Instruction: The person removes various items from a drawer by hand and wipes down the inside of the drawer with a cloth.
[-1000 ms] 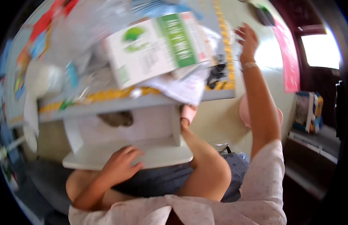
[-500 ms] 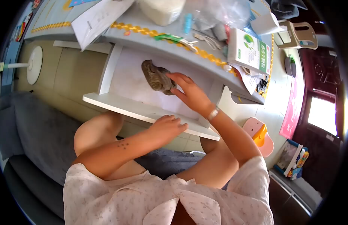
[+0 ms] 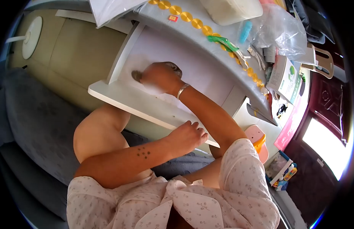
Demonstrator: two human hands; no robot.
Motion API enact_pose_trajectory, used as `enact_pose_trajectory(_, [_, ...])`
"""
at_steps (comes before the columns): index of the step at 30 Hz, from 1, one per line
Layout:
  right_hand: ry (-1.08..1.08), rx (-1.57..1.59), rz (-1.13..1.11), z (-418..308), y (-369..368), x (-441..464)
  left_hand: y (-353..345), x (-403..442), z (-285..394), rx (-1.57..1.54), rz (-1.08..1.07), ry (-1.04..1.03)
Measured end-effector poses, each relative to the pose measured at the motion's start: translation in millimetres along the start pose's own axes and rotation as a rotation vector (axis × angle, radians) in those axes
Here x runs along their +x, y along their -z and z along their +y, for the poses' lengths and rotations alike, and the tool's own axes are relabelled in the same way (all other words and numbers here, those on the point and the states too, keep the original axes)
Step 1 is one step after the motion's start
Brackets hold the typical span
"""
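Note:
Inside a pulled-out white drawer [image 3: 207, 89], my right hand [image 3: 160, 78], with a silver bracelet at the wrist, presses on a crumpled dark brownish-grey cloth [image 3: 173, 68]. Motion smears the fingers, and the hand covers most of the cloth, whose edges stick out on both sides. The cloth lies against the drawer bottom toward the left end. My left hand [image 3: 187, 136] rests at the drawer's front panel [image 3: 131, 105], right of its middle, with its fingers bent over the top edge.
Above the drawer, the grey-covered tabletop holds a white container [image 3: 232, 9], a clear plastic bag [image 3: 280, 28], a green-handled item [image 3: 224, 41], a cable [image 3: 257, 57] and a white-green box [image 3: 284, 78]. A grey sofa [image 3: 39, 114] is at left; a pink stool [image 3: 255, 133] stands right.
My right hand has moved left across the drawer and now covers the cloth. My left hand has shifted slightly right along the front panel. The whole view has turned.

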State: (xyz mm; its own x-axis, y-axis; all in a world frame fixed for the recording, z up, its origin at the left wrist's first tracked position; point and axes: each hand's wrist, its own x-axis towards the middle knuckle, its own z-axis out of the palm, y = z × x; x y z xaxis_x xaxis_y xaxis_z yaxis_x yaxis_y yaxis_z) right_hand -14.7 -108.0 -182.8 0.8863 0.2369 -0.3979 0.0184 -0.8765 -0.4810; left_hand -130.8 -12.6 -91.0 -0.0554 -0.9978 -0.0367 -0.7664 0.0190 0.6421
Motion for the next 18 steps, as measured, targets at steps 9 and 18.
enact_pose_trajectory(9, [0.183, 0.100, -0.024, 33, -53, -90, 6, 0, -2, -0.028, -0.043, -0.016])
enact_pose_trajectory(18, [-0.078, 0.602, 0.013, 54, -72, -150, 0, 1, -3, -0.043, -0.008, -0.029])
